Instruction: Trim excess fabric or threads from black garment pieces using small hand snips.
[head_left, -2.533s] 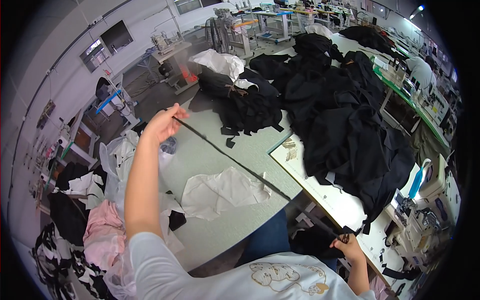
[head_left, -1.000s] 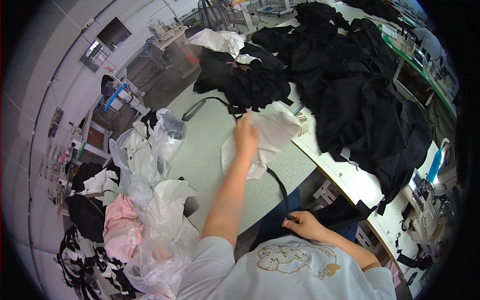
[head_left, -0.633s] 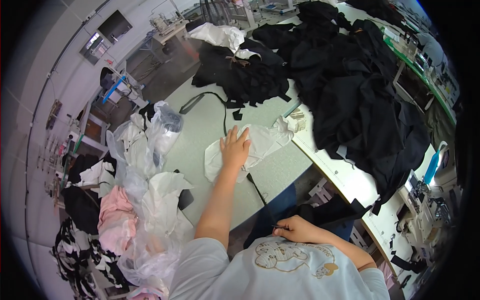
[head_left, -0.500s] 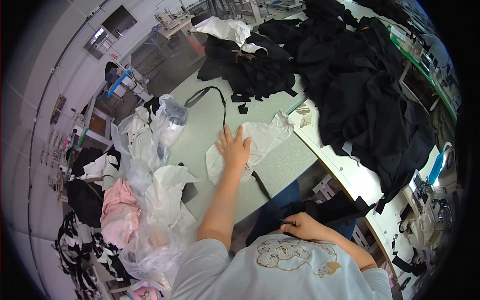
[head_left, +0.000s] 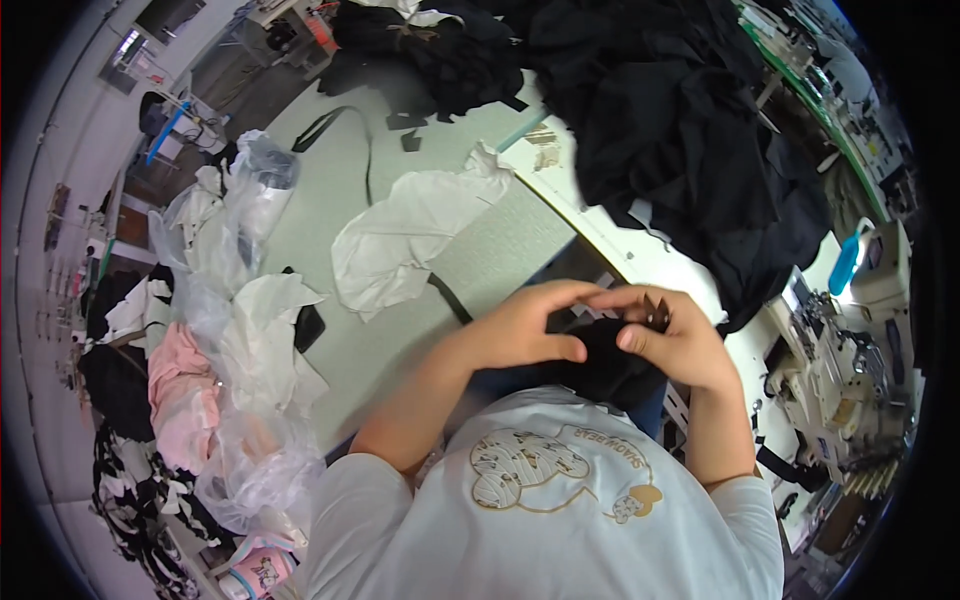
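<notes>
A clear plastic bag (head_left: 262, 215) holds whitish cloth; lettering curves across the shirt (head_left: 420, 540). The black strip (head_left: 449, 299) lies on the worktop (head_left: 520, 255), its long axis slanting from under the white cloth (head_left: 405, 235) toward the left hand (head_left: 520, 328) — whose grip I cannot tell. The right hand (head_left: 690, 340) grasps a dark tool (head_left: 657, 314).

We find a sheet (head_left: 395, 240) on the desk (head_left: 500, 245), lying over a strap (head_left: 449, 297) that emerges at its far and near sides. Behind lies a cloth pile (head_left: 430, 65); to our right, a cloth heap (head_left: 690, 150) on an adjoining desk (head_left: 600, 234), a sewing machine (head_left: 825, 365) nearer us; to our left, plastic bags (head_left: 262, 205).
</notes>
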